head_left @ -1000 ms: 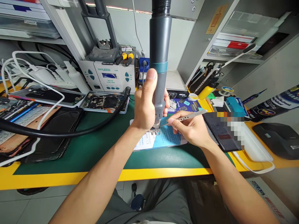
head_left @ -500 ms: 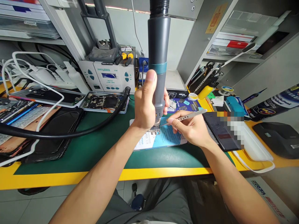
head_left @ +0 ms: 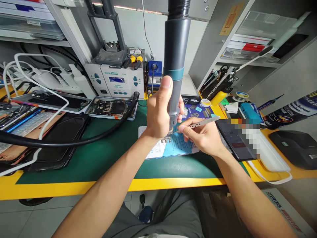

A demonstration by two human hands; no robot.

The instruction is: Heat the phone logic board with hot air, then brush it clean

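Observation:
My left hand (head_left: 160, 110) is wrapped round the dark grey handle of a hot air gun (head_left: 176, 49), its nozzle pointing down. Just below the nozzle lies a small circuit board (head_left: 166, 139), partly hidden by the nozzle and my hand. The board rests on a blue and white card (head_left: 178, 148) on the green mat (head_left: 111, 158). In my right hand (head_left: 198, 134) are metal tweezers (head_left: 204, 123), pinched between thumb and fingers. Their tips reach left to the board beside the nozzle; whether they touch it I cannot tell.
A hot air station (head_left: 116, 81) stands at the back, its black hose (head_left: 99, 142) curving across the left of the mat. Opened phones (head_left: 109, 107) lie in front of it. At right are a dark phone (head_left: 235, 142), a spray can (head_left: 292, 110) and a black box (head_left: 294, 148).
My left hand has shifted the hot air gun slightly to the right, and more of the board shows. My right hand and the tweezers have hardly moved.

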